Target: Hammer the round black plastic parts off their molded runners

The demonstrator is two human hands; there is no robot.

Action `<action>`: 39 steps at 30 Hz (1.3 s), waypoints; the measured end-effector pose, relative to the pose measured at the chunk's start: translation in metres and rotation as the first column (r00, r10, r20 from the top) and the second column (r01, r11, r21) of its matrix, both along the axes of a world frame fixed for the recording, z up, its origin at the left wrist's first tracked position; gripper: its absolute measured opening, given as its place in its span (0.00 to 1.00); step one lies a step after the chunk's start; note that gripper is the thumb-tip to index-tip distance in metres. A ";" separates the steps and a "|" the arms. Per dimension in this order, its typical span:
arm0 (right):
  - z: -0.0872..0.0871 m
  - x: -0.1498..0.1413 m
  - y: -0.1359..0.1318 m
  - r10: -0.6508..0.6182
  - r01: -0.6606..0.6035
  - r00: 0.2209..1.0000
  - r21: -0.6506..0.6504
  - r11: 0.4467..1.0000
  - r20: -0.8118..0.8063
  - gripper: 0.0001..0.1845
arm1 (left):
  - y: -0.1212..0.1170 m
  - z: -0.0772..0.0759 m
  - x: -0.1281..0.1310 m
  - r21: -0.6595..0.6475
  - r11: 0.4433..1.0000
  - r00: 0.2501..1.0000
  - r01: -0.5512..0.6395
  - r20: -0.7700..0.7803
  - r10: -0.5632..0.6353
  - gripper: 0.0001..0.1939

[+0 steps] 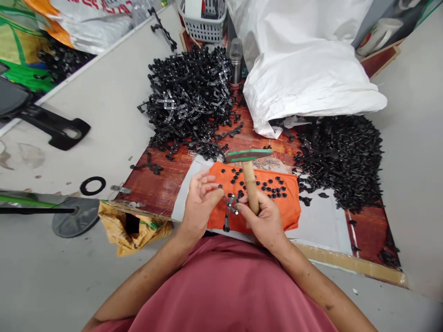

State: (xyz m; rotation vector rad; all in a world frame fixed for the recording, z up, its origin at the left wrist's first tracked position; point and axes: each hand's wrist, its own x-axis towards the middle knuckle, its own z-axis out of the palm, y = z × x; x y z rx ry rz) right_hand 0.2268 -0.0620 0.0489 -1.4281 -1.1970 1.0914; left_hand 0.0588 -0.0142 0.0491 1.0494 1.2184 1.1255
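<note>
Over an orange cloth (252,221), my right hand (265,219) wraps around the wooden handle of a hammer (252,184) with a green-edged head. Its thumb and forefinger also pinch one side of a black jointed linkage (230,205) with shiny rivets. The left hand (200,198) is at the linkage's other side, thumb and forefinger closed at its upper left end, other fingers loosely curled. One arm of the linkage points down toward me. Several small black round caps (273,191) lie spread on the cloth around and beyond the hammer.
A tall heap of black linkages (190,97) stands at the back left. To the right is a pile of small black parts (346,157), beside a big white sack (304,74). Behind are a grey basket (203,28) and a metal-capped bottle (236,60). A black ring (92,186) lies left.
</note>
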 end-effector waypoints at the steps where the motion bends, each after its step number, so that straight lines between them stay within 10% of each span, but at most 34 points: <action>1: -0.001 0.000 -0.001 -0.047 0.046 0.998 0.021 0.999 0.032 0.08 | -0.004 0.000 0.000 -0.031 0.999 1.000 0.023 0.000 -0.023 0.25; 5: -0.004 -0.001 -0.004 -0.100 0.075 0.976 0.133 0.988 0.191 0.08 | -0.017 0.001 0.004 -0.124 0.951 0.957 0.284 -0.016 -0.289 0.18; 11: -0.001 0.003 -0.011 0.120 -0.165 0.954 0.147 0.975 0.274 0.04 | 0.008 0.005 -0.007 -0.102 0.924 0.892 0.369 -0.241 -0.383 0.17; 16: -0.007 0.044 -0.019 -0.012 -0.017 0.963 0.103 0.995 0.270 0.09 | 0.053 0.011 -0.032 -0.035 0.863 0.577 0.504 -0.730 -0.366 0.17; 22: -0.019 0.076 -0.041 -0.098 0.118 0.943 -0.045 0.992 0.318 0.15 | 0.071 -0.005 -0.019 -0.117 0.733 0.354 0.670 -0.818 -0.454 0.19; 39: -0.028 0.080 -0.047 -0.015 0.040 0.897 -0.048 0.998 0.441 0.15 | 0.074 -0.015 0.001 -0.169 0.738 0.249 0.654 -0.872 -0.421 0.18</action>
